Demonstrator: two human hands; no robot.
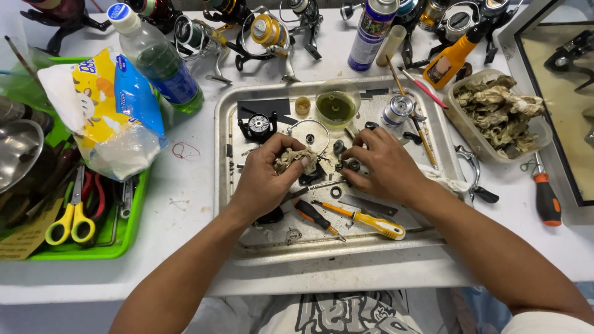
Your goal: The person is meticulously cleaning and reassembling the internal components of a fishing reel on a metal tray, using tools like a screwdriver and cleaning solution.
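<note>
over the middle of the metal tray [226,185], the left hand [269,179] grips a dirty rag [296,158] wrapped round a dark part. the right hand [380,167], just beside it, pinches a small round piece [353,164].

Crumpled dirty rag [296,159] over dark reel part [312,175]

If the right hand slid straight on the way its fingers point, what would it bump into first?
The right hand points left, toward the left hand. It would likely first meet the small dark round part at its fingertips, then the dirty rag which the left hand holds.
</note>
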